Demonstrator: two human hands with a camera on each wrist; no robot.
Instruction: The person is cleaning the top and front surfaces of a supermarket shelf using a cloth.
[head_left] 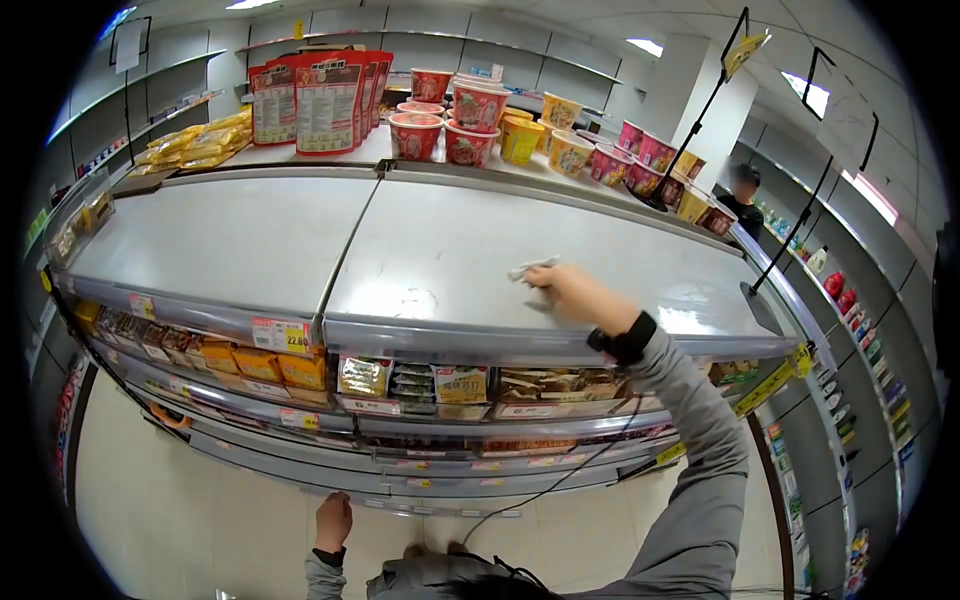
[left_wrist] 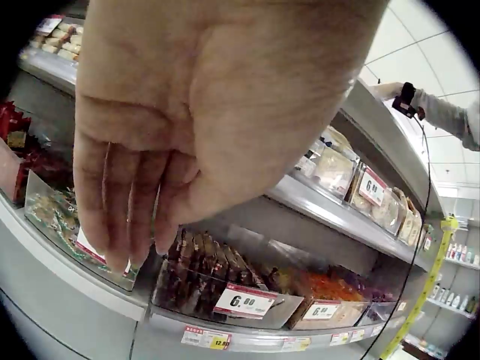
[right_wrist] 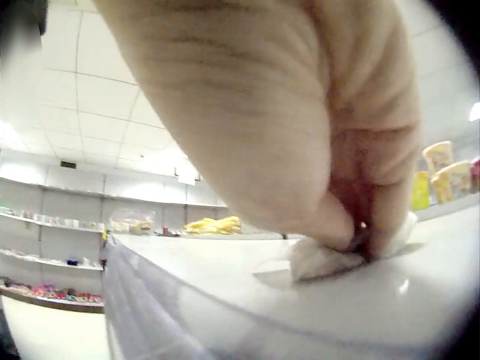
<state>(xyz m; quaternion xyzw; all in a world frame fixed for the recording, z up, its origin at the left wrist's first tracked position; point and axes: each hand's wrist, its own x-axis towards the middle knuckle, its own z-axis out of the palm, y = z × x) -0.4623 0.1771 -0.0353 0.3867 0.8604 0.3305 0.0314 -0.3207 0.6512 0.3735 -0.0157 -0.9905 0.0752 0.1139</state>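
Observation:
My right hand (head_left: 580, 292) pinches a crumpled white cloth (head_left: 519, 271) against the pale top shelf (head_left: 450, 235) of the store rack. In the right wrist view the fingers (right_wrist: 390, 214) bunch the cloth (right_wrist: 319, 259) down on the glossy surface. Low in front of the rack hangs my left hand (head_left: 334, 522), holding nothing. The left wrist view has this hand (left_wrist: 195, 112) palm toward the camera, fingers loosely extended, in front of shelves with packaged snacks (left_wrist: 206, 262).
Behind the shelf stand red pouches (head_left: 330, 100), stacked instant-noodle cups (head_left: 475, 105) and yellow packets (head_left: 200, 142). A clear front strip (head_left: 450, 340) edges the shelf. A sign pole (head_left: 795, 225) rises at the right, a cable (head_left: 560, 482) hangs before the rack, and a person (head_left: 742, 200) stands beyond.

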